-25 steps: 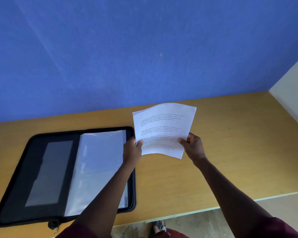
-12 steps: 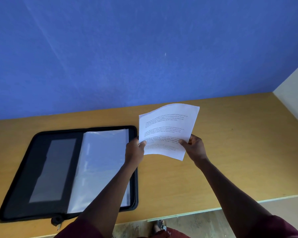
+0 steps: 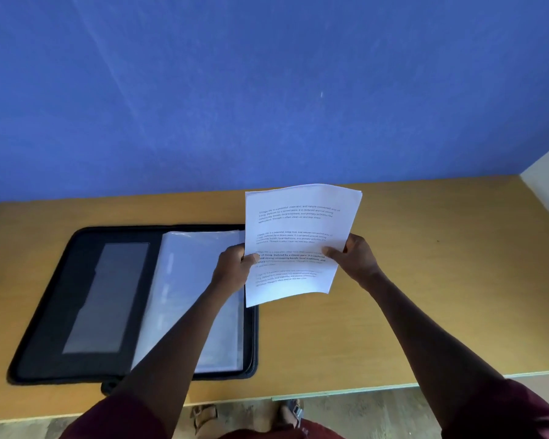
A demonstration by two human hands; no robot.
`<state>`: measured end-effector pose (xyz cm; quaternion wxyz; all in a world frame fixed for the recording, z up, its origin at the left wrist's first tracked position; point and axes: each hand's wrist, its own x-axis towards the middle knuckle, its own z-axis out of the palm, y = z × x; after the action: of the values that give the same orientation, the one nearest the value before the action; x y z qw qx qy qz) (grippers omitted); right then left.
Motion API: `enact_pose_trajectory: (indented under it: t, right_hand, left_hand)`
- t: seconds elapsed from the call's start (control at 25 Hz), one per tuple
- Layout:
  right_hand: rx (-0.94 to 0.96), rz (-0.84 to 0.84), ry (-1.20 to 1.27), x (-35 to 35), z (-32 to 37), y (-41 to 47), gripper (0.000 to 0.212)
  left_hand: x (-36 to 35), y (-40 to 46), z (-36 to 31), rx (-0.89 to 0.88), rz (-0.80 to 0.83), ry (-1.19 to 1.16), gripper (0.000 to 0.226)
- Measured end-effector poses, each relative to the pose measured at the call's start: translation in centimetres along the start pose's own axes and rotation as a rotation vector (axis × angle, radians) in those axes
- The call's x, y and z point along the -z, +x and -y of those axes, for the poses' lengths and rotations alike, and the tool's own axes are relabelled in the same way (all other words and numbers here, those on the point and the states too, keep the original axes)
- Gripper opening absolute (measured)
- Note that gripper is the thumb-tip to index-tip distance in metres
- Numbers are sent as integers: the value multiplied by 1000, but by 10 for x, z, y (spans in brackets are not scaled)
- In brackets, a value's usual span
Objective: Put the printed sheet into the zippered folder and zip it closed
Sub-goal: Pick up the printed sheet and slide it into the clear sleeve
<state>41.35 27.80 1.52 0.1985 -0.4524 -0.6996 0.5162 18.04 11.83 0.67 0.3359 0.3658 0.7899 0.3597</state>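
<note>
Fingers [image 3: 330,251] of my right hand [image 3: 357,259] and left hand [image 3: 233,267] pinch the sheet [image 3: 298,239] at both side edges, frame centre; folder [image 3: 76,305] lies open on the surface [image 3: 441,280], lower left.

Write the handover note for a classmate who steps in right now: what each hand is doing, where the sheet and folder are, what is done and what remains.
Left hand: pinches the printed sheet at its left edge.
Right hand: pinches its right edge.
The sheet is held up above the wooden table, beside the folder's right side.
The zippered folder lies open and flat, clear sleeves showing.
Done: folder open, sheet in hand.
Left: slide the sheet in, close the folder, zip it shut.
</note>
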Motion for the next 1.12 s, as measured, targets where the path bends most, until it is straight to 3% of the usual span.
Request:
enact_pose_trajectory:
  t: [0.2, 0.48, 0.8, 0.88, 1.0, 1.12]
  right_hand:
    - [-1, 141, -33, -22, 21, 18, 22]
    - [-44, 133, 181, -69, 47, 40, 24]
    - [-60, 44, 214, -116, 88, 104, 27]
    - [-48, -23, 230, -122, 96, 127, 27]
    - [-29, -74, 254, -131, 106, 158, 28]
    - [-33, -103, 298, -144, 114, 181, 29]
  left_hand:
    - [47, 8, 15, -23, 126, -91, 25]
    - [102, 39, 36, 41, 250, -236, 22]
    - [158, 83, 65, 60, 137, -430, 19]
    - [169, 90, 87, 89, 73, -330, 24]
    - [172, 95, 122, 64, -78, 66, 41]
    - [170, 101, 140, -26, -68, 310, 46]
